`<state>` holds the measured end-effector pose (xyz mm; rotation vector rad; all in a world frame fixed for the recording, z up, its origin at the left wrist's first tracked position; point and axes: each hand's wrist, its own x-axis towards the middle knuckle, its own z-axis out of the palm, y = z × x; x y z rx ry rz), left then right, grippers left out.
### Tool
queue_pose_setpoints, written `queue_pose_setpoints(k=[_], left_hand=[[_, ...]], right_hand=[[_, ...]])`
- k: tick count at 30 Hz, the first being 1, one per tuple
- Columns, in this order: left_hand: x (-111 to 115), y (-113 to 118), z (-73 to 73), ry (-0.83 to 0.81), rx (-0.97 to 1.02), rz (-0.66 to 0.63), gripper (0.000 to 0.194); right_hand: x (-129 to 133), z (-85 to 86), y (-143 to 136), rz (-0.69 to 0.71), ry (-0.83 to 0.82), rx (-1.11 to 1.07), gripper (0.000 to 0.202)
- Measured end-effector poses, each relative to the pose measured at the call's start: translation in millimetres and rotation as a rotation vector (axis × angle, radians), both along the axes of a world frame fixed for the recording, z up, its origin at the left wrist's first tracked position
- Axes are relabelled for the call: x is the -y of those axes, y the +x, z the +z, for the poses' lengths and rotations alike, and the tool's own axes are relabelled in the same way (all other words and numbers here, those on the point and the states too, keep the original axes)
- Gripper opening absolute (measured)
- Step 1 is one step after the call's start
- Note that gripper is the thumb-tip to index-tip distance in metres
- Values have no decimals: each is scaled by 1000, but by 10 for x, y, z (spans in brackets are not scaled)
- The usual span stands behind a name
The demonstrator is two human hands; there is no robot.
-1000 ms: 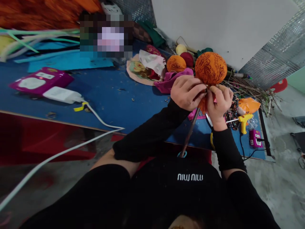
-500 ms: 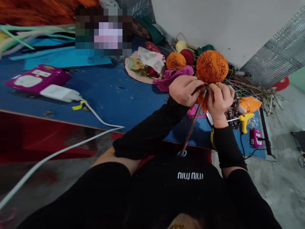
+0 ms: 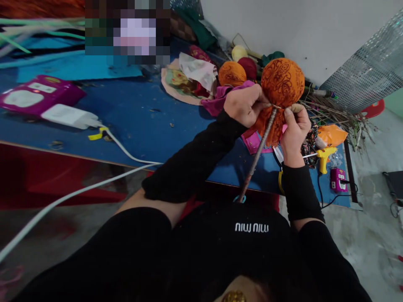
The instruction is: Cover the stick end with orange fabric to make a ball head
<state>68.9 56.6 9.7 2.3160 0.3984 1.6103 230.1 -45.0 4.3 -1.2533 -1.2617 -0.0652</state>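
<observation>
An orange patterned cloth-covered ball [image 3: 282, 82] tops a brown stick [image 3: 258, 154], which slants down to my lap through a light-blue ring [image 3: 239, 199]. Below the ball, the gathered cloth hangs as a loose skirt [image 3: 273, 136]. A thin pale string [image 3: 277, 108] runs round the neck where ball meets stick. My left hand [image 3: 244, 105] is closed in a pinch at the left of this neck. On the other side my right hand [image 3: 296, 130] pinches with thumb and bent forefinger. Both seem to hold the string's ends, though the fingers partly hide them.
Behind lie a second orange ball [image 3: 232, 74], magenta cloth [image 3: 217, 100] and a bundle of twigs [image 3: 343, 111]. A yellow glue gun [image 3: 324, 157] and scissors [image 3: 280, 180] are at the right. A purple power strip [image 3: 40, 96] with a white cable sits left.
My hands have moved apart from the neck, the right one outward and slightly down, so the string and upper stick show. The ball has risen slightly in view.
</observation>
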Motion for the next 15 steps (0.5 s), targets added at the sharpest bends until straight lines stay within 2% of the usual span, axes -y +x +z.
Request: queue_pose_setpoints(k=[4, 9, 12, 15], left_hand=[[-95, -38, -77, -69, -11, 17, 36], [-240, -102, -193, -115, -43, 18, 39], [-113, -146, -109, -72, 23, 30, 31], [159, -184, 55, -20, 168, -21, 21]], right_hand=[[-36, -134, 58, 33, 23, -126, 33], [-32, -161, 69, 52, -1, -181, 33], [-22, -135, 50, 76, 0, -178, 33], [4, -107, 37, 66, 17, -143, 32]])
